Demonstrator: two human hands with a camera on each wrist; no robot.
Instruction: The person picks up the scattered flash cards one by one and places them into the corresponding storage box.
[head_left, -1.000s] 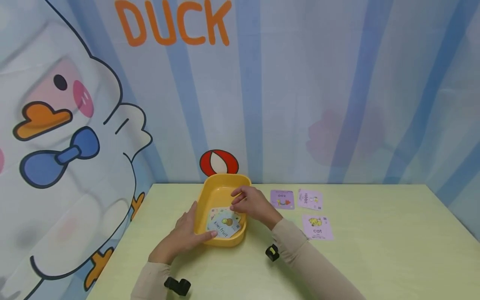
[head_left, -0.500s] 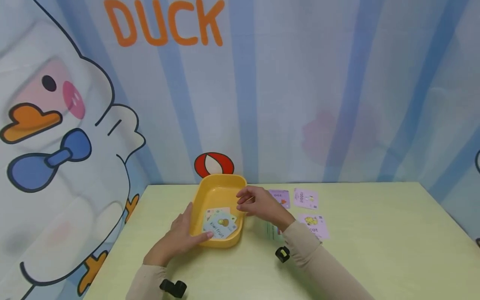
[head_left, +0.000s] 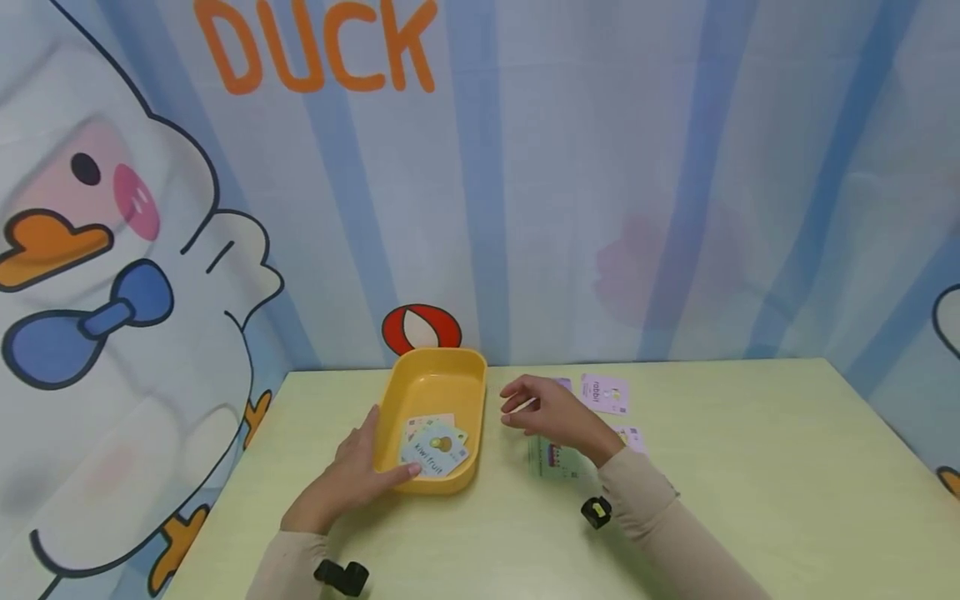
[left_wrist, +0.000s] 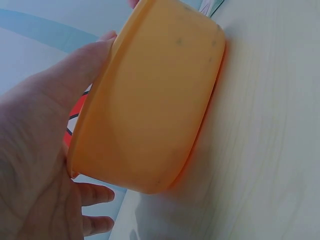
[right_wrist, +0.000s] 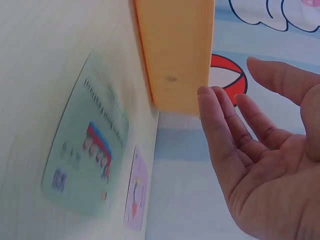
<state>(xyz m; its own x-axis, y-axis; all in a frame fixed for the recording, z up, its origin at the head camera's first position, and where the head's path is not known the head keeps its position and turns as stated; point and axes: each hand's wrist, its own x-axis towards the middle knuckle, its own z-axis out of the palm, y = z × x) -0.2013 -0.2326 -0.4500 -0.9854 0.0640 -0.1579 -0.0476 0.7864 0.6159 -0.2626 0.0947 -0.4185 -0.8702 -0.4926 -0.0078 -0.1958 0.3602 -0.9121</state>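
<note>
On the left I see the left hand [head_left: 348, 482] holding the yellow tray [head_left: 444, 385], thumb over its near rim. Inside lie several cards, the kiwi fruit card [head_left: 435, 451] on top. The right hand [head_left: 558, 412] is what changed: a second ago it was over the tray; now it hangs just right of it, empty, fingers loosely bent. I take that as its work inside being finished or paused. Beneath it the green card [head_left: 546, 460] shows more fully, with the rabbit card [head_left: 605, 394] farther right on the desk [head_left: 750, 492].
</note>
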